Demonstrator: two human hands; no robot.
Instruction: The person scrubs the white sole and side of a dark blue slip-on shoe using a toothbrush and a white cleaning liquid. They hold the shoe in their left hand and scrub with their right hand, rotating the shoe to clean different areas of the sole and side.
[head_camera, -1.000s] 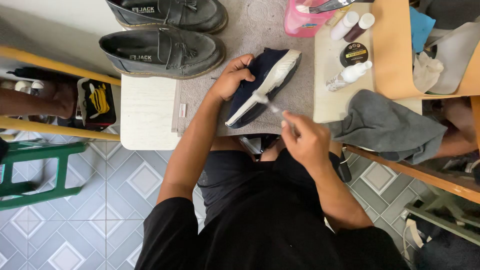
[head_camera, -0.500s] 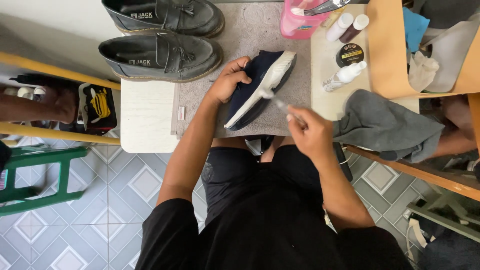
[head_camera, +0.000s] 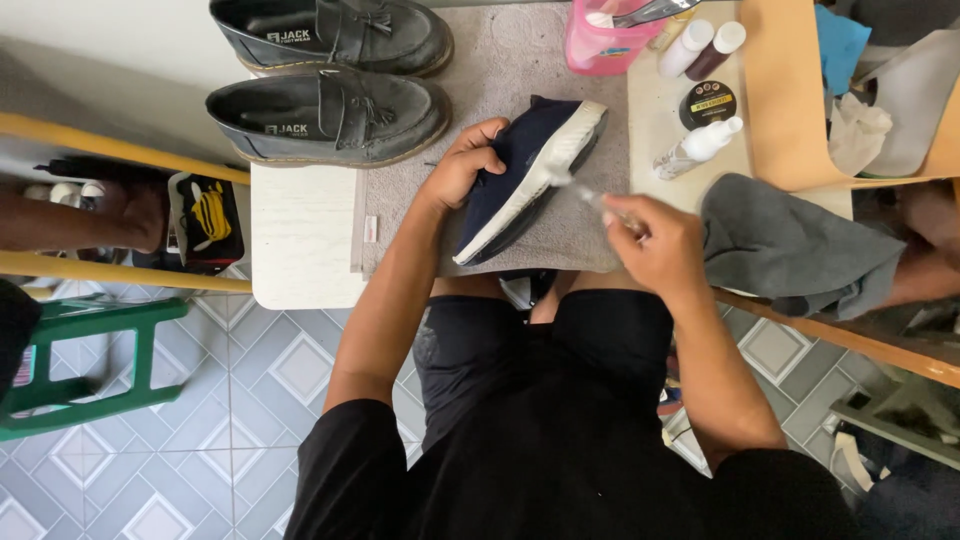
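- On the far left, below the table edge, a green stool (head_camera: 75, 365) stands on the tiled floor (head_camera: 250, 400), with open tile between it and the person's leg.
- Just above it, a yellow rail (head_camera: 110, 150) runs along the table's side, and a black pouch with yellow inside (head_camera: 205, 215) sits tucked between two such rails.
- At the back left of the grey mat (head_camera: 400, 215), two black loafers (head_camera: 330, 115) lie side by side, toes pointing right, well apart from the work.
- A bare strip of white table (head_camera: 300, 240) lies left of the mat, right up to the near edge.
- Now the left hand (head_camera: 462, 165): it is clamped over the upper of the navy shoe (head_camera: 525, 175), pinning it on its side on the mat, white sole facing right.
- The shoe lies mid-mat, heel close to the near table edge.
- The right hand (head_camera: 655, 240) pinches a small brush (head_camera: 590, 195), bristle end touching the white sole rim.
- Behind, a pink tub (head_camera: 600, 40), small bottles (head_camera: 705, 45), a round black tin (head_camera: 708, 103) and a white spray bottle (head_camera: 695, 150) crowd the back right.
- Just right of the hand, a grey cloth (head_camera: 790, 245) drapes over the table's right edge, leaving little room there.
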